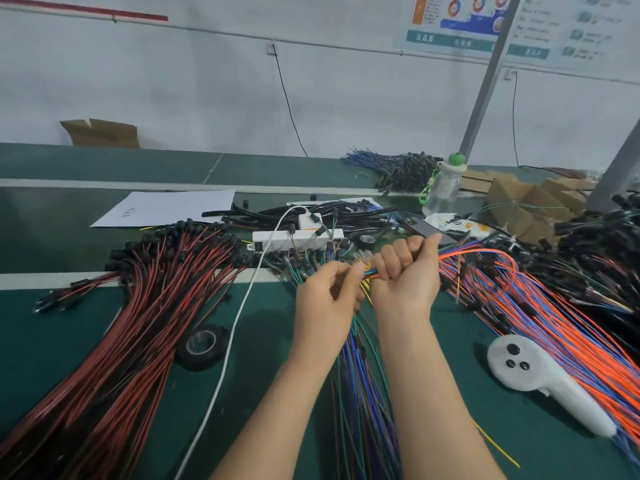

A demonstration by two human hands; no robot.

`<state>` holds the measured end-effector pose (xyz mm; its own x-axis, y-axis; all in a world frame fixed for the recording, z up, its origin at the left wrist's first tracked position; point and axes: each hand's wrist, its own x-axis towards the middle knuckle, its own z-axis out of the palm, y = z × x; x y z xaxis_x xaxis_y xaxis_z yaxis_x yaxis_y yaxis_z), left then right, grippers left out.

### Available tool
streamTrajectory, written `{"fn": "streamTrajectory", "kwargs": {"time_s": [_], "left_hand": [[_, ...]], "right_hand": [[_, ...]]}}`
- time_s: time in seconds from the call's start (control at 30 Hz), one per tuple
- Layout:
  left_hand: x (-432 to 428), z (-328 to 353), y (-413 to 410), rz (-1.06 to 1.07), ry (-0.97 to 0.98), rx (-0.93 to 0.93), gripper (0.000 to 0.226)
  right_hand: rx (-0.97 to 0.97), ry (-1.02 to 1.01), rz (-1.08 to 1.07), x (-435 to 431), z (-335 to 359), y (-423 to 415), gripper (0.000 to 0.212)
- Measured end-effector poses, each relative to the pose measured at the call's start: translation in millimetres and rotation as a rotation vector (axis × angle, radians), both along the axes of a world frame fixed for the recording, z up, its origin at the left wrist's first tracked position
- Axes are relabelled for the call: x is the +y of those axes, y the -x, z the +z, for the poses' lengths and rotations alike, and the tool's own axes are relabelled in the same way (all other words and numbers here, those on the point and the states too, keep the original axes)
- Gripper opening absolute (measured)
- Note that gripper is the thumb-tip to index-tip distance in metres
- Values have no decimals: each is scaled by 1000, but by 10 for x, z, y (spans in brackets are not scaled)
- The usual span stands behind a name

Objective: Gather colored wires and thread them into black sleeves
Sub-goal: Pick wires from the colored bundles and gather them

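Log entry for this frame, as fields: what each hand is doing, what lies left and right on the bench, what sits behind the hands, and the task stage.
left hand: pinches the ends of the colored wire bundle
right hand: fist gripped round the same bundle
bench left: red-and-black wire pile, black tape roll
bench right: orange-and-blue wire pile, white controller
behind hands: white power strip, black tubing
task stage: gathering; no sleeve seen on the held bundle

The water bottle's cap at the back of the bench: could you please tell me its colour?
The cap is green, clearest in the head view.
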<state>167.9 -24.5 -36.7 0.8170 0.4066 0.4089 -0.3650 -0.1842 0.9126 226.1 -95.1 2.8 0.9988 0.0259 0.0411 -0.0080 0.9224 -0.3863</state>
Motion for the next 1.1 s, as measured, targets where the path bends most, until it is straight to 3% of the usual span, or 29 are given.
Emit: {"fn": "streamTrajectory", "kwargs": {"time_s": [0.27, 0.3, 0.43, 0.57, 0.7, 0.83, 0.97, 1.1], "left_hand": [[49, 41, -947, -152, -64, 108, 19], [82, 46, -1132, -124, -117, 135, 12], [145, 33, -1931, 153, -581, 408, 25], [27, -92, -2606, 121, -1003, 697, 21], [56, -301, -3051, 140, -1134, 869, 41], [19, -352, -3300, 97, -1112, 957, 48], [-19, -308, -3287, 171, -1176, 776, 35], [-11, 86, -3087, 281, -974, 224, 24]], "right_hand": [[34, -43, -121, -123, -23, -922, 47], [34, -31, -156, -167, -23, -1061, 47], [80, 101, -341, -293, -26, -1617, 47], [170, 206, -455, -280, -144, -2075, 48], [195, 249, -512, -249, -313, -2341, 47], [233, 277, -527, -251, -421, -2489, 45], [239, 269, -531, -284, -401, -2467, 45], [230, 262, -535, -375, -268, -2312, 44]]}}
